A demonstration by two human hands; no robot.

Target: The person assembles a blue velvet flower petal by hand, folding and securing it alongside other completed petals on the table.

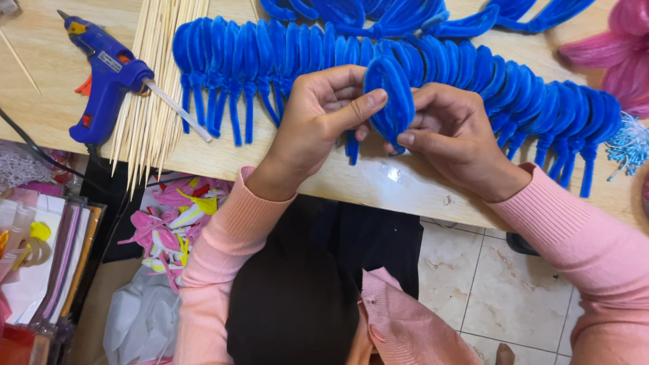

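Note:
Both my hands hold one blue pipe-cleaner petal (391, 94) upright just above the wooden table (378, 182). My left hand (318, 122) pinches its left side with thumb and fingers. My right hand (454, 135) grips its right edge and lower part. The petal's twisted stem (352, 150) hangs down between my hands. Behind my hands a long row of similar blue petals (270, 61) lies across the table, overlapping one another. Pink sleeves cover both my forearms.
A blue glue gun (108, 81) lies at the table's left on a bundle of bamboo skewers (152, 88). More blue petals (378, 13) sit at the back. Pink petals (618, 47) and pale blue stamens (629, 145) are at right. Bags of coloured scraps (169, 230) sit on the floor at left.

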